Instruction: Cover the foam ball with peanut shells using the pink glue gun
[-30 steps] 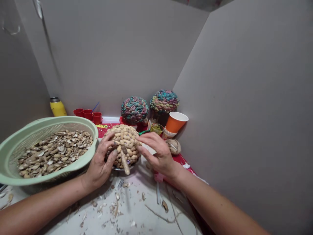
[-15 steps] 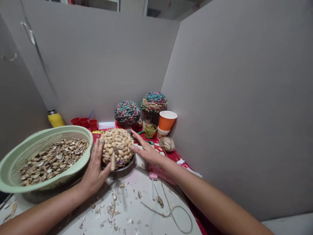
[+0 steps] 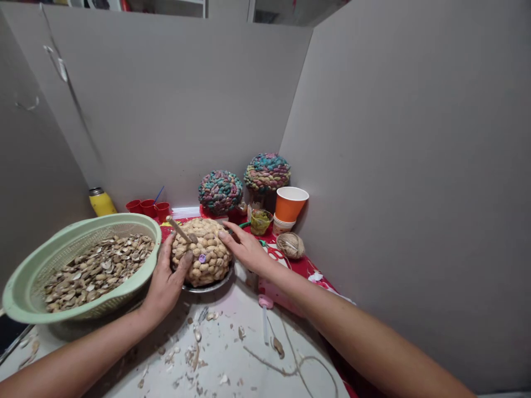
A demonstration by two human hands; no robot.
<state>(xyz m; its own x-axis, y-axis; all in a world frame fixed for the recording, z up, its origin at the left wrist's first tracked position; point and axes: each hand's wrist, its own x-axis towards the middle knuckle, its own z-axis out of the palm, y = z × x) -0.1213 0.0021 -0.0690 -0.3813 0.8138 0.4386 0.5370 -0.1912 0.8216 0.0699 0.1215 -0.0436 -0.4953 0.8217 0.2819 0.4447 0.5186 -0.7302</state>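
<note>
A rounded ball covered in peanut shells (image 3: 209, 254) rests on a shallow metal dish (image 3: 211, 287). From its upper left a thin stick (image 3: 177, 228) pokes out and leans up to the left. A small purple disc (image 3: 202, 258) shows on the near face. My left hand (image 3: 168, 276) holds the ball's left side, thumb across the front and fingers behind. My right hand (image 3: 244, 247) lies against its upper right side, with fingertips over the top. The underside of the ball is hidden.
A green colander (image 3: 155, 243) of broken shells stands left. Behind are red cups (image 3: 148, 208), a yellow bottle (image 3: 102, 203), two coloured shell balls (image 3: 220, 192), an orange paper cup (image 3: 289, 205) and a twine ball (image 3: 290, 245). Shell bits and string (image 3: 271, 365) litter the white table.
The ball has been turned between my hands. Its stick, which pointed down towards me, now tips up and left, and the purple disc has come into fuller view.
</note>
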